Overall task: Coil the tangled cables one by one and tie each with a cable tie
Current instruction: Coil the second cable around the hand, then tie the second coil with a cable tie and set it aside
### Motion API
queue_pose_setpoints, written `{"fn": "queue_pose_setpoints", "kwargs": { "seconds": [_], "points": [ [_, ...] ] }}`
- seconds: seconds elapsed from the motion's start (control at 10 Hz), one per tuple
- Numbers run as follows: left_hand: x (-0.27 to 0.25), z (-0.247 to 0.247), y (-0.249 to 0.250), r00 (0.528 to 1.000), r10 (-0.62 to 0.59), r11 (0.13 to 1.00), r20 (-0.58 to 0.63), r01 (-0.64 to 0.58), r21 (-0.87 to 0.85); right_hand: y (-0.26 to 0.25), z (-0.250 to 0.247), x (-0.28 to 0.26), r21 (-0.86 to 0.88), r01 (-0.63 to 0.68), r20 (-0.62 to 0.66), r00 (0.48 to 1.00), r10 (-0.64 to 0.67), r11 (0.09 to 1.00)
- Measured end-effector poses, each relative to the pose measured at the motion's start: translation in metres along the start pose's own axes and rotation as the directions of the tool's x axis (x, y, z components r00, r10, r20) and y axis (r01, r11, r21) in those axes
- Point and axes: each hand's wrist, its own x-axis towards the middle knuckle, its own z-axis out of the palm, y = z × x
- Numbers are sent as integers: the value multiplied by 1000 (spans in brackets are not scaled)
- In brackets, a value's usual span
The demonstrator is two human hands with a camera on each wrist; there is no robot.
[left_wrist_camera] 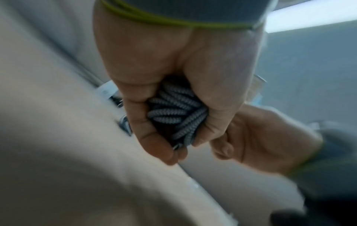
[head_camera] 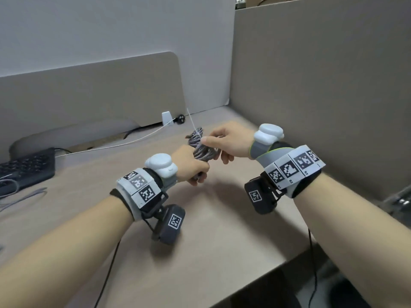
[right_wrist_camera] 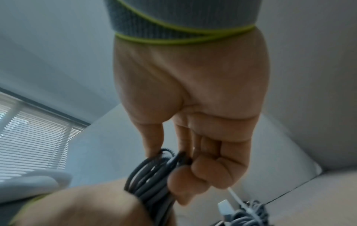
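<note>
Left hand (head_camera: 191, 167) is clenched round the lower half of the coiled grey cable (head_camera: 199, 148), held just above the desk (head_camera: 222, 230). Right hand (head_camera: 231, 141) pinches the top loops, thumb against fingers; a thin white strand (head_camera: 191, 121) sticks up there.

Risk: if the pinch slackens, the loops likely spring apart and the coil loosens.

Room: open desk toward the near edge; partition (head_camera: 311, 96) close on the right, keyboard (head_camera: 26, 167) well apart on the left.
</note>
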Motion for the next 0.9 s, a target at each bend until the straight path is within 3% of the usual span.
{"fn": "queue_pose_setpoints", "kwargs": {
  "seconds": [0.1, 0.2, 0.3, 0.4, 0.5, 0.6, 0.7, 0.8, 0.9],
  "points": [
    [13, 14, 5, 1000, -2, 988, 18, -1, 156, 22, -25, -3, -54, -116, -36, 993, 114, 992],
    [24, 19, 11, 1000, 23, 925, 20, -29, 378, 56, -48, 3, -291, -272, -69, 962, 264, 917],
    [37, 19, 12, 999, 47, 845, 3, -41, 533, 83, -62, 9, -531, -385, -87, 911, 403, 755],
    [50, 21, 12, 997, 69, 784, -45, -26, 621, 103, -70, 20, -552, -337, 0, 914, 405, 763],
    [56, 17, 10, 991, 114, 725, -75, -32, 688, 172, -75, 27, 343, -11, 624, 750, -219, 939],
    [62, 13, 6, 986, 146, 668, -82, -37, 743, 173, -60, 48, 769, -494, 633, 495, -595, 406],
    [64, 9, 3, 989, 127, 637, -74, -24, 770, 172, -61, 43, 697, -618, 637, 301, -710, 363],
    [63, 6, -4, 986, 149, 616, -72, -35, 787, 174, -62, 38, 676, -29, 505, 745, -435, 736],
    [62, 4, -9, 983, 157, 588, -96, -15, 809, 116, -60, 36, -390, -120, 307, 918, 251, 913]
  ]
}}
